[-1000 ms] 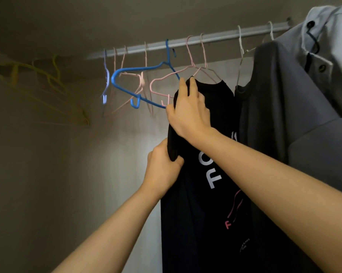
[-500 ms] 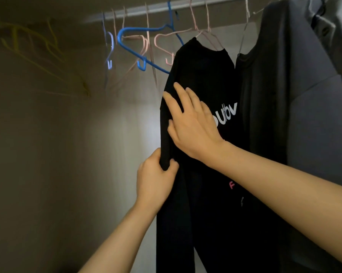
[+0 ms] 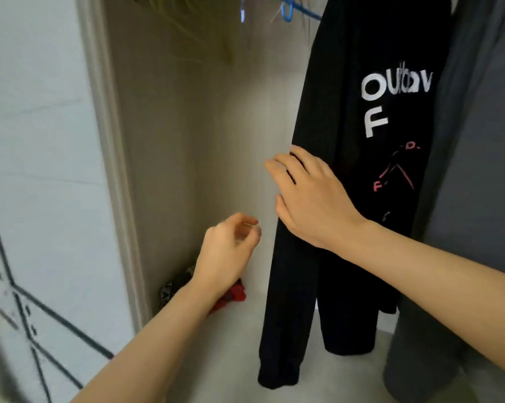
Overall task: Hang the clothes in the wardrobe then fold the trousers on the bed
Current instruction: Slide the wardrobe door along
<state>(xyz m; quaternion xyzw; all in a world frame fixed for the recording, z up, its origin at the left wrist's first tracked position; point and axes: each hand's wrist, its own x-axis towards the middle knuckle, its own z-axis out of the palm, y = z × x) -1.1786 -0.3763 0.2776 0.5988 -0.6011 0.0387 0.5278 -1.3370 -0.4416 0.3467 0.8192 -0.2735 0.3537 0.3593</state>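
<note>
The right hand (image 3: 312,199) is reaching forward, fingers straight and slightly spread, lying flat against the left edge of the black shirt (image 3: 359,42), which is hanging directly behind its palm. The left hand (image 3: 228,248) is hovering below and to its left, fingers loosely curled around nothing, clear of the fabric.

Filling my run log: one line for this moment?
black top: hanging | left hand: empty | right hand: touching it
</note>
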